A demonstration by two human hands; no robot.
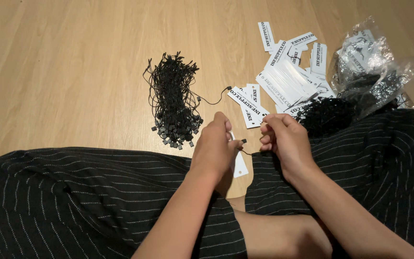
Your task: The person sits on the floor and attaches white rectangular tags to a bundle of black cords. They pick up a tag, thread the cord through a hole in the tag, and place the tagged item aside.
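White rectangular card tag [239, 165] sits pinched in left hand [214, 146], held low over lap so its punched end faces the other hand. Right hand [283, 139] grips thin black string loop [243, 142], feeding toward tag. Bundle of black string fasteners [172, 100] and pile of white printed tags [283, 81] lie within reach on wooden floor [63, 72].

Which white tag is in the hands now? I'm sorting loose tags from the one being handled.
The white tag under the left hand, partly hidden, its lower end showing over the floor. The others lie farther away in a loose pile.
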